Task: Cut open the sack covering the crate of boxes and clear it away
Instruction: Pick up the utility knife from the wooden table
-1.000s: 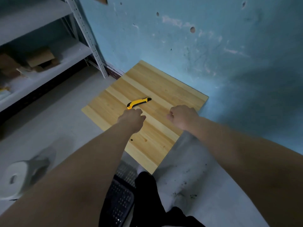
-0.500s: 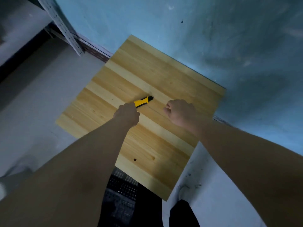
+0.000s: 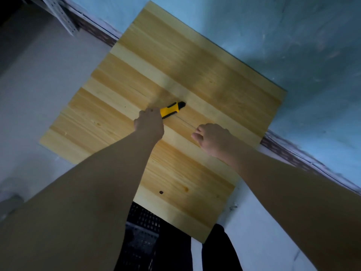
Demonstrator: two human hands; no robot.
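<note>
left hand (image 3: 149, 124) gripping knife (image 3: 171, 110) on counter (image 3: 205, 75) | right hand (image 3: 213, 138) fisted, empty | sack, crate not visible | risk: blade state unclear; careless lift could nick nearby right hand

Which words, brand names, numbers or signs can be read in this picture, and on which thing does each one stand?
None can be read.
Yellow and black utility knife, held in the left hand: no print shows on its visible part.
Wooden board: bare wood grain only.
Blue wall: stains and marks, no letters.
Perforated metal upright: holes only.
Right hand: closed, holds nothing that shows.
</note>
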